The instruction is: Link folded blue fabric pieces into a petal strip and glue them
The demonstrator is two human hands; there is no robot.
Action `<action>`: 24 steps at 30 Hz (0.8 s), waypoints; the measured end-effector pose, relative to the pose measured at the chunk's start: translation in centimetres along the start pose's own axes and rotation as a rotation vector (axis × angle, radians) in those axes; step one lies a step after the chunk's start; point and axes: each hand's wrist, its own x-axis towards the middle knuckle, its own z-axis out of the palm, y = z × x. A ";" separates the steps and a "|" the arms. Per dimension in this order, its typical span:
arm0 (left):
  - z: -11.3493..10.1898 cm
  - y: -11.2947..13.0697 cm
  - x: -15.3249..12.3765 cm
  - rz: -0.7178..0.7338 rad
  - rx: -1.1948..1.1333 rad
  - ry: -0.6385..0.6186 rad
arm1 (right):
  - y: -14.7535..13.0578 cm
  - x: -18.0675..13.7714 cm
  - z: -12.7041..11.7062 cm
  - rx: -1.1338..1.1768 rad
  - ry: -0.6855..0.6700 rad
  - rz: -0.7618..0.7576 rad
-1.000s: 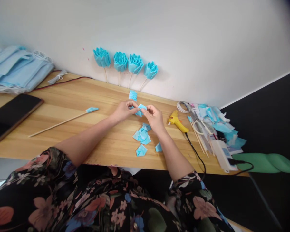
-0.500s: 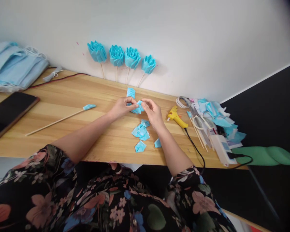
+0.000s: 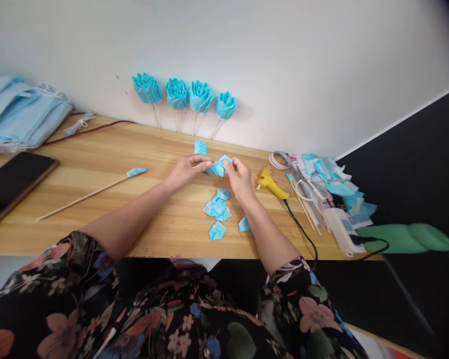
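Note:
My left hand (image 3: pixel 187 170) and my right hand (image 3: pixel 239 177) meet above the wooden table (image 3: pixel 108 199), both pinching a small folded blue petal piece (image 3: pixel 219 167) between their fingertips. Just below them lies a heap of several folded blue pieces (image 3: pixel 217 207), with two more (image 3: pixel 217 231) near the front edge. A further blue piece (image 3: pixel 201 147) lies just behind my hands. A wooden stick with a blue tip (image 3: pixel 90 192) rests to the left.
Several blue flowers on sticks (image 3: pixel 177 94) lean on the wall. A yellow glue gun (image 3: pixel 271 183) with a black cord lies to the right, beside scraps, sticks and scissors (image 3: pixel 322 187). A phone (image 3: pixel 11 184) and a stack of blue masks (image 3: pixel 18 112) are at the left.
My hands stay together on the blue piece, turning and folding it slightly; the view shifts a little. Nothing else on the table has moved.

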 end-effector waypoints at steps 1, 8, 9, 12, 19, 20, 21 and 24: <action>0.0 -0.1 0.0 0.011 0.013 -0.010 | 0.0 0.0 0.0 0.004 0.008 0.009; -0.2 -0.7 0.4 0.020 0.054 0.012 | -0.4 0.1 0.4 0.082 0.029 0.036; -0.2 -0.6 0.3 0.004 0.038 0.023 | -0.5 0.0 0.4 0.095 0.033 0.033; -0.3 -0.3 0.3 -0.010 0.011 0.092 | -0.7 0.0 0.4 0.118 0.065 0.039; -0.9 -0.5 0.5 0.042 0.036 0.230 | -0.4 0.5 0.2 0.170 0.182 0.084; -1.0 -0.6 0.6 0.047 0.043 0.253 | -0.3 0.6 0.1 0.180 0.206 0.098; -1.1 -0.8 0.6 0.047 0.047 0.275 | -0.1 0.9 0.1 0.195 0.229 0.114; -1.4 -1.2 0.8 0.028 0.037 0.316 | 0.3 1.5 -0.3 0.282 0.295 0.176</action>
